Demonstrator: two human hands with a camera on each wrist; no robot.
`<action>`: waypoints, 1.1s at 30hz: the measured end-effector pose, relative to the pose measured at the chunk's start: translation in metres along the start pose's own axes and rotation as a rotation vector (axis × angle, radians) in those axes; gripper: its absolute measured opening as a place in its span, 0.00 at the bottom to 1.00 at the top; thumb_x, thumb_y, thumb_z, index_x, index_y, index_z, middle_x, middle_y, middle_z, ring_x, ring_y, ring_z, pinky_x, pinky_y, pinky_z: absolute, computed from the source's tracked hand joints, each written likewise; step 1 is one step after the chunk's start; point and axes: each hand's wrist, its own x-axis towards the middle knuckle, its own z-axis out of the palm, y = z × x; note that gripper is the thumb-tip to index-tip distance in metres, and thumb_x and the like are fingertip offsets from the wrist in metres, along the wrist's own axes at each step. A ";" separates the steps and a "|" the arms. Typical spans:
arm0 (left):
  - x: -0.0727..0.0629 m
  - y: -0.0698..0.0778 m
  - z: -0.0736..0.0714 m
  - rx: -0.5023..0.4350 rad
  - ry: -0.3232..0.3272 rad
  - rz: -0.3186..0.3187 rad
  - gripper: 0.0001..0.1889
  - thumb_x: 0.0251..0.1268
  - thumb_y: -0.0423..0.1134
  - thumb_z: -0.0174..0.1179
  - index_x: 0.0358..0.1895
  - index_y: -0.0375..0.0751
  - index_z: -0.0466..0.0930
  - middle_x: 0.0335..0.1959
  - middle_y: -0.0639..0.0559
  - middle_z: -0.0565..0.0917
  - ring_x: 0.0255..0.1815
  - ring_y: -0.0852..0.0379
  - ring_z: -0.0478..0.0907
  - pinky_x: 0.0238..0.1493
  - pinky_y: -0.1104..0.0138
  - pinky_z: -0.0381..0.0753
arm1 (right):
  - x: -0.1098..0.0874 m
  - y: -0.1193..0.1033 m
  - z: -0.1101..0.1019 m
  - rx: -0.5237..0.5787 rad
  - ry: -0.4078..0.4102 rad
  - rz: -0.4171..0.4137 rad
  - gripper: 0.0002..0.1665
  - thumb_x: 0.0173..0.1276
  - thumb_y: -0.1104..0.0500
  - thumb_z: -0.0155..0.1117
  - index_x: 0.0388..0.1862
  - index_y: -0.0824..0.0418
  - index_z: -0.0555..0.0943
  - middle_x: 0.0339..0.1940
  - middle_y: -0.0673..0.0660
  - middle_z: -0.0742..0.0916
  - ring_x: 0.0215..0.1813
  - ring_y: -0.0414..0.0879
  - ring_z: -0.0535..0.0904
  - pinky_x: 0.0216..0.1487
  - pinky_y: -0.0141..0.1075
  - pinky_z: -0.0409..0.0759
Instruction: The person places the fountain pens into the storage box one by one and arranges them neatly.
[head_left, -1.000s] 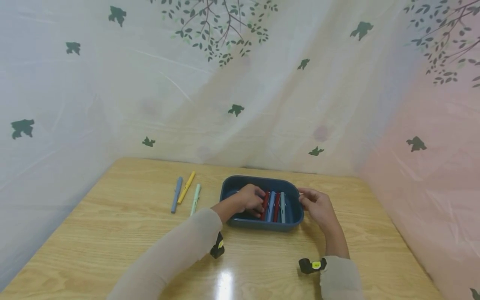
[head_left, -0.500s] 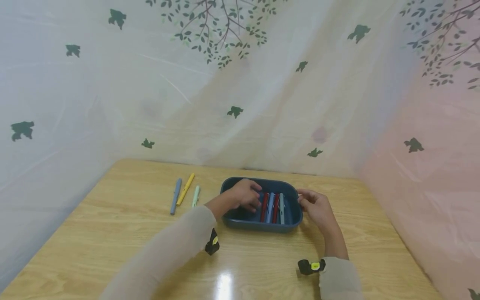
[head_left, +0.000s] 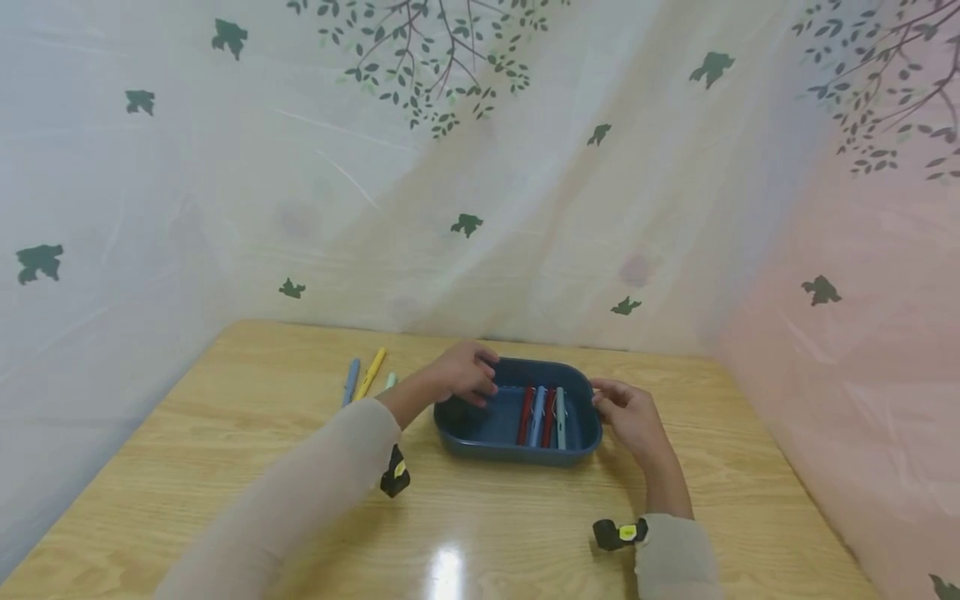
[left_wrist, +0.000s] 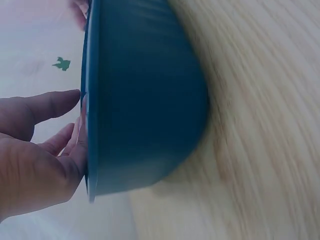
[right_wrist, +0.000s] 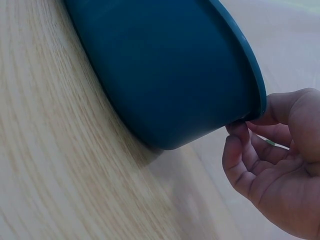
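Note:
A dark blue rectangular container (head_left: 480, 450) with rounded corners stands on the table. Inside, toward its right half, lie several pens side by side: a red pen (head_left: 526, 417), a blue pen (head_left: 537, 417), a second red pen (head_left: 549, 417) and a grey-green pen (head_left: 561, 419). My left hand (head_left: 463, 372) hovers over the container's left end, fingers loosely bent and holding nothing. At the right end, my right hand (head_left: 632, 414) pinches the rim between thumb and fingers, as the right wrist view shows on the container wall (right_wrist: 170, 70).
Left of the container, a blue pen (head_left: 351, 381), a yellow pen (head_left: 370, 373) and a mint pen (head_left: 391, 381) lie on the wooden table (head_left: 225, 433), partly hidden by my left arm. A patterned curtain (head_left: 360, 242) hangs behind the table.
My left hand has drawn away from the leftmost red pen and moved left and up to the container's left end. My right hand stays at the rim.

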 end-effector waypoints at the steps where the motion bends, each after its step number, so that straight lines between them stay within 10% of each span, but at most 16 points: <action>1: -0.002 0.001 -0.003 0.002 0.002 0.001 0.33 0.59 0.13 0.58 0.70 0.25 0.66 0.62 0.24 0.74 0.56 0.31 0.81 0.47 0.51 0.89 | 0.000 0.000 0.000 0.002 0.001 0.003 0.20 0.82 0.63 0.51 0.68 0.62 0.78 0.53 0.62 0.83 0.55 0.51 0.80 0.53 0.35 0.86; 33: -0.042 -0.026 -0.099 0.105 0.110 -0.009 0.31 0.66 0.21 0.60 0.72 0.25 0.62 0.64 0.24 0.68 0.59 0.30 0.77 0.51 0.52 0.88 | -0.001 0.000 0.000 0.014 0.000 -0.027 0.20 0.81 0.63 0.52 0.68 0.64 0.78 0.51 0.63 0.83 0.53 0.50 0.80 0.51 0.33 0.86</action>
